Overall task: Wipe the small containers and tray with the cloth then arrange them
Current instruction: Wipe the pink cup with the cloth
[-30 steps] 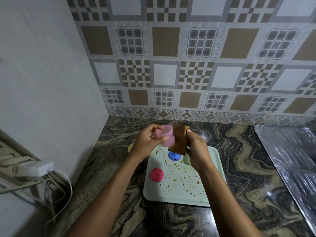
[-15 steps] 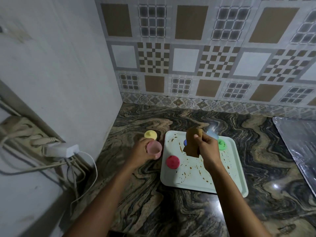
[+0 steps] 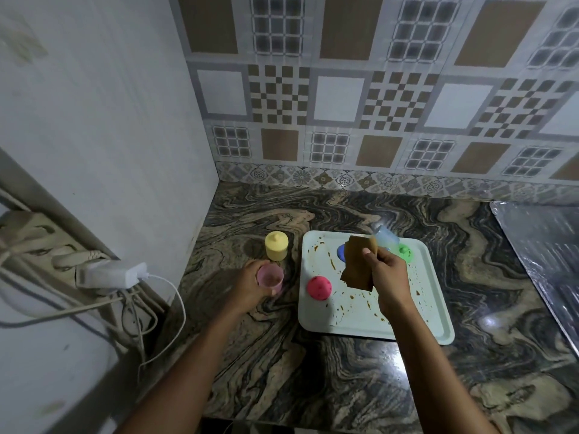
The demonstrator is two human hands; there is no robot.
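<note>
The pink container is a small translucent cup, upright with its open mouth up, at the marbled countertop just left of the tray; whether its base touches the stone I cannot tell; the left hand holds it, fingers curled round its side. Just beyond it stands the yellow container, opaque, upright, closed by a knobbed lid, apart from the hand.

The tray is pale mint, rectangular with rounded corners and a low rim; its floor is marked with brown streaks and specks, thickest along the left and near parts. On it lie a pink lid near the left edge, a blue lid half hidden behind the cloth, and a green lid toward the far right corner. A bluish clear container shows tilted and blurred at the tray's far edge; whether anything holds it I cannot tell.

The right hand hangs over the tray, clenched round the brown cloth, which droops folded from the fingers, above the tray floor.

A sheet of foil lies on the counter to the right, well apart from the tray; a white adapter with cables sits on the left wall; patterned tiles back the counter.
</note>
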